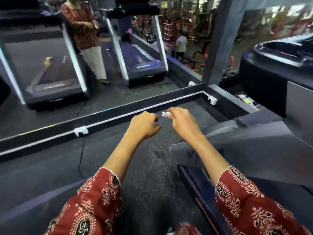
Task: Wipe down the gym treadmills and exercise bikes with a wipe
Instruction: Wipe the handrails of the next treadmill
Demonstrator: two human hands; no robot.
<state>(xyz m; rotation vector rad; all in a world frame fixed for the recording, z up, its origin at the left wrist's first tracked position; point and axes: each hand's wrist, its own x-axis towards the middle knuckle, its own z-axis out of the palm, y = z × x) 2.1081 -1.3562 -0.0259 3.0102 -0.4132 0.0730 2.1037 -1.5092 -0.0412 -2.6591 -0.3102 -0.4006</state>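
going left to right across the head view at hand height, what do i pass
white mirror clip → left hand → wipe → right hand → second white mirror clip → dark exercise machine

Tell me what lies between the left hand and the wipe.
Nothing. In the head view, the small gap between the left hand and the wipe, pinched in the right hand, shows only bare speckled floor beneath.
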